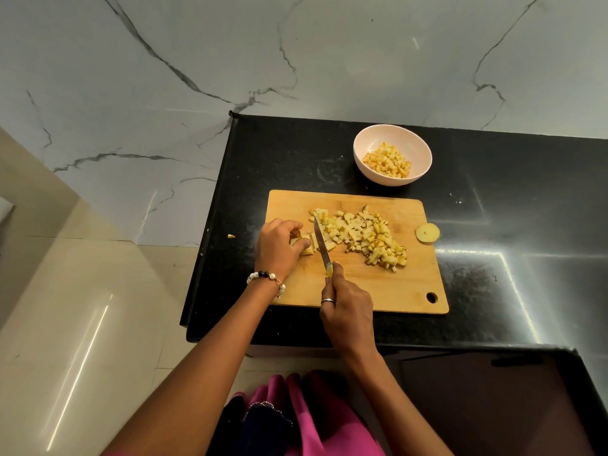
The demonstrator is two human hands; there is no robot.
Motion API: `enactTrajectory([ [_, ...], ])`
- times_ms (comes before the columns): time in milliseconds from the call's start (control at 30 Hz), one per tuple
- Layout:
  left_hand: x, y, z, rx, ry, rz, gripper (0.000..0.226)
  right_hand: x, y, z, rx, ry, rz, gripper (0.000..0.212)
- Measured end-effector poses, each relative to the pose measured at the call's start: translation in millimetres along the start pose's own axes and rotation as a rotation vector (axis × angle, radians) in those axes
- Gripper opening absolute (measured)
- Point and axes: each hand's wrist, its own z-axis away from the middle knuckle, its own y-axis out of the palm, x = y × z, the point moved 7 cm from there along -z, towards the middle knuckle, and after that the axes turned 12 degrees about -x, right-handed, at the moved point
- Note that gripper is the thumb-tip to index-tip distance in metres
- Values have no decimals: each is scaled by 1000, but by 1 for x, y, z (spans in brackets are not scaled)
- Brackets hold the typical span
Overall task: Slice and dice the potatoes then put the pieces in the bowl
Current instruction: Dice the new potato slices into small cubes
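Head view looks down on a black counter (493, 225) set against marble-veined wall panels. At far left on the counter, apart from the board, lies a small stray potato scrap (231, 236). Next comes the wooden cutting board (378, 291), pale and rectangular with a hanging hole in its near right corner. On its left part the left hand (279, 248), wearing a beaded bracelet (266, 278), has its fingers curled down over the uncut potato piece (304, 246), holding it on the board; the piece shows pale yellow flesh with a bit of tan skin. Just to its right the knife (320, 241) stands with its blade angled away from the person, edge down beside the held piece. The right hand (348, 311), a ring on one finger, grips the knife's yellow handle. Right of the blade a heap of diced potato (365, 236) spreads across the board's middle: small cream-yellow cubes, some with brown skin edges. Off the board's right edge, a round potato end slice (427, 232) lies on the counter. Behind the board sits a pale bowl (365, 143), partly filled with yellower potato cubes (388, 161).
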Motion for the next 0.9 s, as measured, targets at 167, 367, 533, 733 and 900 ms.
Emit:
enactTrajectory([
  [167, -6, 0, -12, -15, 48, -76, 26, -8, -5, 1, -18, 36, -4, 45],
  [367, -10, -1, -21, 84, 133, -137, 32, -10, -4, 5, 4, 43, -33, 46],
  [533, -6, -8, -14, 89, 93, -51, 36, -1, -2, 2, 15, -10, -26, 45],
  [733, 5, 1, 3, 222, 52, -198, 60, 12, 9, 0, 62, -144, 192, 40],
  [900, 5, 1, 2, 190, 12, -64, 54, 14, 17, 4, 111, -220, 309, 52],
])
